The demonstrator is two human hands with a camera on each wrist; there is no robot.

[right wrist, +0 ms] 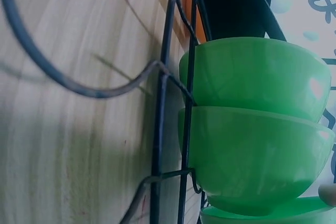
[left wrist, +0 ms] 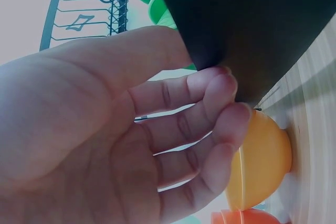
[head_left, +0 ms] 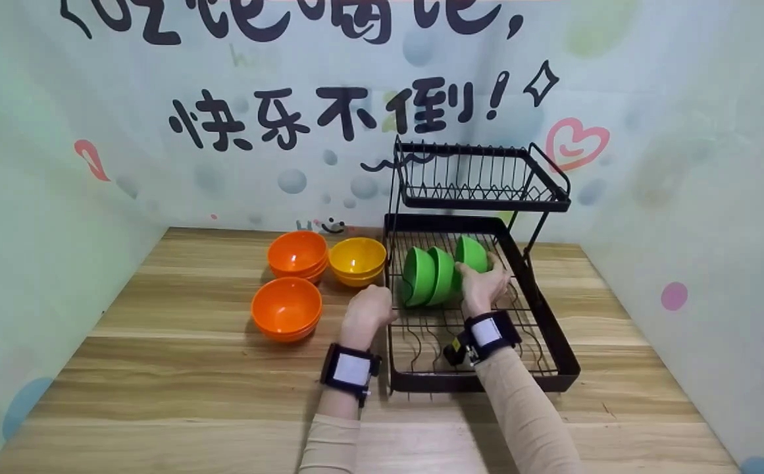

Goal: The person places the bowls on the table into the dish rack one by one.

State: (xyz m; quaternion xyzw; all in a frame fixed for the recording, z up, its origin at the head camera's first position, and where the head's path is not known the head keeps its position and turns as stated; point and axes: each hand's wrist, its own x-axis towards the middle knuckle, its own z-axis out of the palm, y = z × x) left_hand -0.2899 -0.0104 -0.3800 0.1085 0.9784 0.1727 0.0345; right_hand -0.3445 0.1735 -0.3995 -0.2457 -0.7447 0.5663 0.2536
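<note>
My left hand (head_left: 367, 315) grips the left side wall of a black two-tier dish rack (head_left: 480, 383); in the left wrist view its thumb and fingertips lie on either side of the dark wall (left wrist: 247, 24). My right hand (head_left: 487, 284) holds a green bowl (head_left: 472, 253) on the lower tier, thumb on its left and fingers on its right. Left of it, two more green bowls (head_left: 419, 276) stand on edge, side by side on the wires. In the right wrist view these two bowls (right wrist: 257, 150) show large, the held one only partly.
Orange bowls (head_left: 286, 306) sit in two stacks on the wooden table (head_left: 178, 382), left of the rack. Yellow bowls (head_left: 357, 258) are stacked close to the rack's left wall. The raised upper tier (head_left: 483, 204) stands over the rack's back. A printed cloth (head_left: 276, 197) hangs behind.
</note>
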